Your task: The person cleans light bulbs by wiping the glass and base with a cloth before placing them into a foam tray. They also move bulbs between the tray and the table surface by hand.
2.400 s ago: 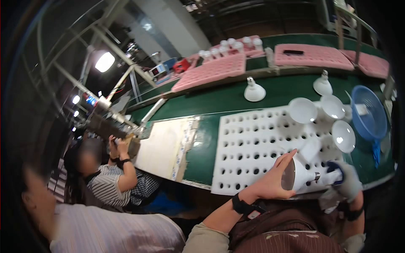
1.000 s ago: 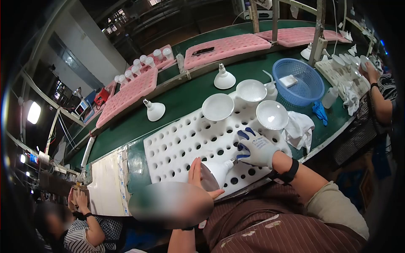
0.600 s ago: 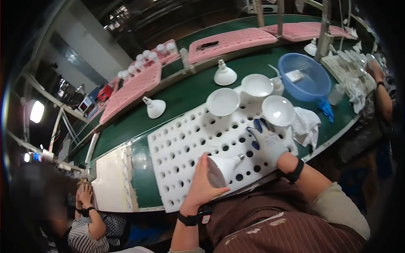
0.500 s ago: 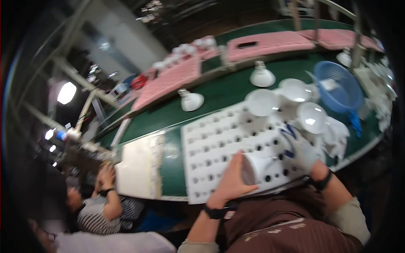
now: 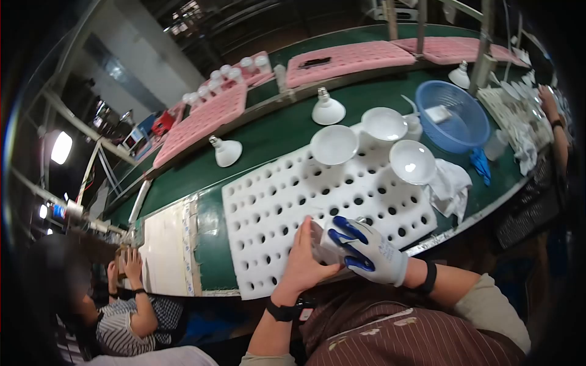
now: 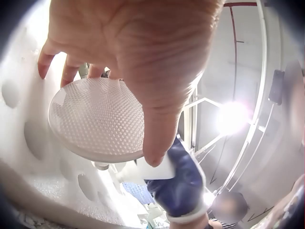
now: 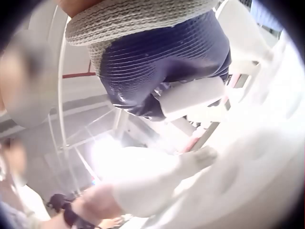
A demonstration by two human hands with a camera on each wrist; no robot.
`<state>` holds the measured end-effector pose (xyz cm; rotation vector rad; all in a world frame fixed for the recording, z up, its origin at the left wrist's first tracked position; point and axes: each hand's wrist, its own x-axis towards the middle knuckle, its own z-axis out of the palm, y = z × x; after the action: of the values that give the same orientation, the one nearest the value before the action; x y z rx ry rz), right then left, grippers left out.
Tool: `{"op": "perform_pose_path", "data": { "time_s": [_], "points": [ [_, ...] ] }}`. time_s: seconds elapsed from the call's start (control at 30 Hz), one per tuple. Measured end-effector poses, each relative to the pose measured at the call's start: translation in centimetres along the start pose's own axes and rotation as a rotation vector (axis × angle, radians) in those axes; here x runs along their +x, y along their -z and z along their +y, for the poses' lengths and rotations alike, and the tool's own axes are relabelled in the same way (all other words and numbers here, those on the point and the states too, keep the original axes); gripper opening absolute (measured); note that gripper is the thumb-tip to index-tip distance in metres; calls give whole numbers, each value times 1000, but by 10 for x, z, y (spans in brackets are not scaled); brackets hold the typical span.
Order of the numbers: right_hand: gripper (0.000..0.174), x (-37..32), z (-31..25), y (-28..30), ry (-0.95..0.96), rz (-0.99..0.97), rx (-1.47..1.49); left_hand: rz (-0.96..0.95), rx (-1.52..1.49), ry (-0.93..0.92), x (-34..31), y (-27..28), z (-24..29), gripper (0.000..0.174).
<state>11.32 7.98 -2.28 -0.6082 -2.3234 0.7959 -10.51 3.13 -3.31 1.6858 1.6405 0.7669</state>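
Observation:
My bare left hand point(image 5: 303, 263) grips a reflector bulb point(image 6: 97, 121) by its wide rim, fingers on one side and thumb on the other. The bulb lies sideways close over a white perforated foam tray point(image 5: 250, 232), its dimpled lens facing my left wrist camera. My right hand point(image 5: 378, 256), in a white glove with blue coating, is right at the bulb's far side. Its fingers and thumb hold a white rectangular block point(image 7: 193, 98). In the head view the glove hides most of the bulb's body.
Three bulbs, one of them here point(image 5: 412, 162), stand lens up at the tray's far right. Others, such as this bulb point(image 5: 227, 152), rest lens down on the green bench. A blue basket point(image 5: 452, 137), white cloth point(image 5: 448, 189) and blue glove point(image 5: 480, 166) are rightward. People sit at both sides.
My right hand leaves the bulb's screw base, spreads its fingers over the tray, then comes left to the bulb with the white block. My left hand keeps its grip on the bulb.

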Motion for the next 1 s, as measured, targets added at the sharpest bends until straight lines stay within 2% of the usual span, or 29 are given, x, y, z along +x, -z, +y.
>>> {"op": "perform_pose_path", "data": {
  "time_s": [0.1, 0.17, 0.23, 0.3, 0.33, 0.37, 0.43, 0.57, 0.63, 0.67, 0.73, 0.77, 0.8, 0.83, 0.9, 0.97, 1.0],
  "points": [
    [62, -7, 25, -1, -48, -5, -63, -9, 51, 8, -1, 2, 6, 122],
    [63, -14, 37, 3, -172, -21, -273, -14, 77, -14, -4, 3, 9, 123],
    [63, -12, 30, 17, -201, 15, -152, -12, 80, -34, -4, 2, 12, 123],
    [63, -5, 4, 28, -167, 44, 60, -14, 106, -42, -4, -2, 13, 123],
    [63, -7, 3, 21, -54, 73, 124, -7, 135, -55, -4, -3, 14, 123],
    [65, -2, -2, 15, 8, 4, 113, -11, 139, -55, -4, -3, 14, 123],
    [66, -4, 3, 5, 23, 40, 61, -20, 75, -31, -5, -3, 15, 123],
    [62, -16, 45, 1, -159, -25, -215, -2, 130, -88, -7, -4, 17, 123],
    [60, -15, 39, 16, -195, -10, -198, 3, 132, -76, -7, -5, 19, 121],
    [60, -17, 32, 21, -194, -13, -195, 4, 132, -72, -7, -8, 19, 121],
    [61, -10, 13, 20, -73, 71, 78, 19, 108, -120, -7, -10, 10, 122],
    [61, -9, 8, 18, -2, 24, 105, 5, 7, -136, -4, -15, 2, 120],
    [61, -12, 9, 11, 3, 27, 79, 19, 102, -168, -6, -17, 0, 119],
    [63, -11, 9, 12, -45, 19, 92, -10, 150, -101, -5, -17, 1, 117],
    [62, -16, 32, 1, -21, 144, 151, 8, 93, -187, -4, -18, -6, 118],
    [63, -12, 35, 14, -165, 14, -41, 2, 92, -148, -5, -15, 0, 118],
    [64, -13, 40, 16, -127, 20, -107, 14, 105, -128, -7, -15, 5, 117]
  ]
}}
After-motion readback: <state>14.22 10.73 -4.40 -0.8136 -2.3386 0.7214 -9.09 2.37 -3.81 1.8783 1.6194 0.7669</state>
